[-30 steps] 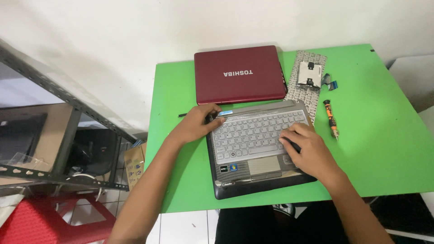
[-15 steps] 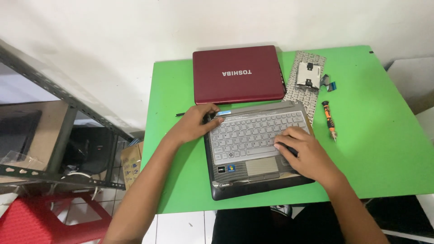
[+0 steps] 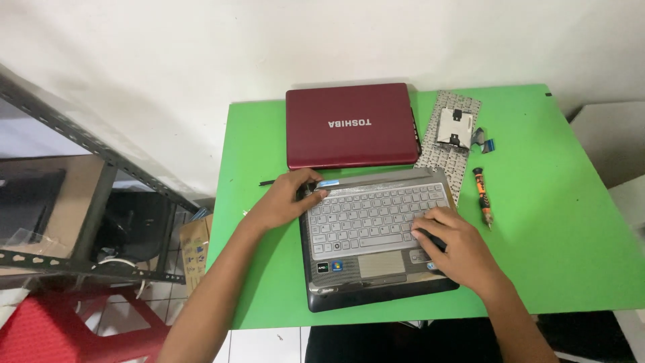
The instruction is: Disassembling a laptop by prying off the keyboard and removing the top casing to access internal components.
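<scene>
A grey laptop base (image 3: 376, 282) with a silver keyboard (image 3: 376, 215) lies on the green table (image 3: 564, 249) in front of me. My left hand (image 3: 289, 200) rests at the keyboard's far left corner, fingers curled around a thin black tool (image 3: 269, 181) whose end sticks out to the left. My right hand (image 3: 457, 250) lies flat on the keyboard's near right part, fingers spread and holding nothing. A closed dark red laptop (image 3: 349, 124) sits just behind the base.
A loose keyboard panel (image 3: 462, 165) with a silver metal part (image 3: 454, 128) on it lies at the right rear. Beside them are small blue pieces (image 3: 485, 142) and an orange-and-black screwdriver (image 3: 482, 191). A metal rack (image 3: 80, 134) and a red stool (image 3: 60, 329) stand left of the table.
The view has shifted slightly. Both hands stay at the same spots on the laptop base, with the right hand's fingers shifting a little on the keys.
</scene>
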